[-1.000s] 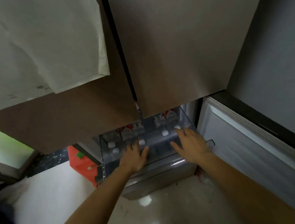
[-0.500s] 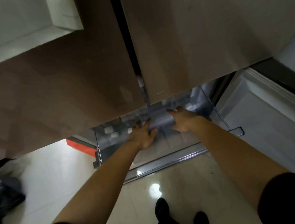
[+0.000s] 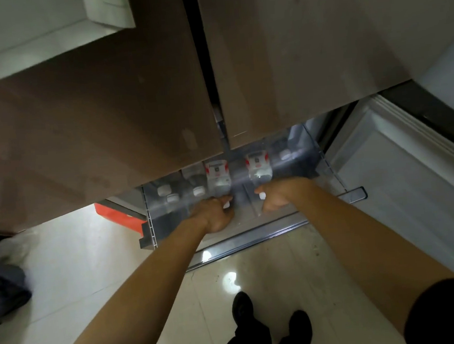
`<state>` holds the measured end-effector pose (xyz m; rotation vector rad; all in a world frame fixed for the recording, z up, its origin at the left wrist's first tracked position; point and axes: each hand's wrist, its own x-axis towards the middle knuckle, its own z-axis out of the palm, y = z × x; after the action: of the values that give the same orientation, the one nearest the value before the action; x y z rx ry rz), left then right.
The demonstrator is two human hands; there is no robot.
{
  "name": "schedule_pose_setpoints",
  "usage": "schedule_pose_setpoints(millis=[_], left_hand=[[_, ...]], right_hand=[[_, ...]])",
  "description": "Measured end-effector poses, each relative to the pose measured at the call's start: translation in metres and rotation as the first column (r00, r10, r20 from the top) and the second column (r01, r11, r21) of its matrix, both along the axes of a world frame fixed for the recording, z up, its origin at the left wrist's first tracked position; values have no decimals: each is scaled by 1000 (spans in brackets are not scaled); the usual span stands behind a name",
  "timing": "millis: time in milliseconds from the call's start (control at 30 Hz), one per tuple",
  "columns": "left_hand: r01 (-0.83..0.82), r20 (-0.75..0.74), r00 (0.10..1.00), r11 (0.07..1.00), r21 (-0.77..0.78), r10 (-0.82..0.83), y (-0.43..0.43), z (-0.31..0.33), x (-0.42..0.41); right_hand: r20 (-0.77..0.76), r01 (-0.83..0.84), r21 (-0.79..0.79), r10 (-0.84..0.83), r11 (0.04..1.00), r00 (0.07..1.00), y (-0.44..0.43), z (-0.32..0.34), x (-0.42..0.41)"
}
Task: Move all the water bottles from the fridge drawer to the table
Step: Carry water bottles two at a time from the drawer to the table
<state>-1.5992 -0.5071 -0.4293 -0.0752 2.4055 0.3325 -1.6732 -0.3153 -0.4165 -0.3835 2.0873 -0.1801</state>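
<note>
The fridge drawer (image 3: 253, 238) is pulled out below the brown fridge doors. Inside lie several clear water bottles with white caps. My left hand (image 3: 214, 214) is shut on the neck of one bottle with a red and white label (image 3: 217, 176). My right hand (image 3: 278, 196) is shut on the neck of a second labelled bottle (image 3: 258, 166). Both bottles point away from me, tilted up out of the drawer. More bottles (image 3: 167, 195) sit at the drawer's left, and one cap (image 3: 284, 154) shows at the right.
The two closed fridge doors (image 3: 292, 56) hang over the drawer's back half. A white open door panel (image 3: 401, 170) stands at the right. A red object (image 3: 114, 213) lies left of the drawer. My feet (image 3: 266, 322) stand on the glossy tiled floor; a dark bag (image 3: 3, 290) lies far left.
Both hands were open and reaching over the bottles. Now each has closed on a bottle neck and drawn it toward me, lifting the labelled bottles into sight.
</note>
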Motion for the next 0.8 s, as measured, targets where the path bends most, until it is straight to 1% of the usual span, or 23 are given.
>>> schedule_pose_setpoints(millis=[100, 167, 233, 333, 400, 467, 500, 567, 600, 667, 733, 800], left_hand=[[-22, 12, 1000, 999, 29, 22, 2, -5, 5], [-62, 4, 998, 996, 68, 62, 4, -6, 5], [-132, -26, 990, 984, 123, 136, 5, -1, 4], [-240, -99, 961, 956, 167, 258, -2, 12, 7], [-219, -144, 961, 969, 117, 235, -8, 24, 16], [-140, -208, 968, 990, 22, 142, -10, 36, 29], [-116, -262, 958, 993, 7, 114, -11, 42, 37], [-114, -408, 906, 993, 28, 116, -10, 54, 52], [-126, -496, 859, 991, 43, 130, -9, 60, 57], [-157, -638, 750, 984, 84, 174, -9, 73, 62], [-168, -718, 666, 979, 119, 202, -9, 86, 64], [-137, -737, 648, 981, 136, 192, -9, 95, 68]], right_hand=[[35, 48, -14, -47, 999, 998, -2, -7, 6], [-12, 80, -35, -81, 996, 997, -2, -10, 10], [-84, 101, -61, -106, 993, 991, 2, -5, 14], [-147, 57, -60, -65, 997, 987, 12, 17, 18], [-170, 36, -51, -45, 998, 985, 18, 31, 20], [-212, 36, -63, -49, 997, 976, 24, 43, 25], [-239, 44, -82, -63, 996, 969, 26, 48, 29], [-317, 48, -138, -90, 989, 944, 31, 62, 36], [-386, 30, -157, -89, 987, 918, 34, 69, 40], [-552, -3, -188, -103, 982, 827, 36, 86, 45], [-645, 7, -252, -174, 968, 744, 36, 102, 48], [-650, 17, -283, -205, 959, 731, 37, 112, 49]])
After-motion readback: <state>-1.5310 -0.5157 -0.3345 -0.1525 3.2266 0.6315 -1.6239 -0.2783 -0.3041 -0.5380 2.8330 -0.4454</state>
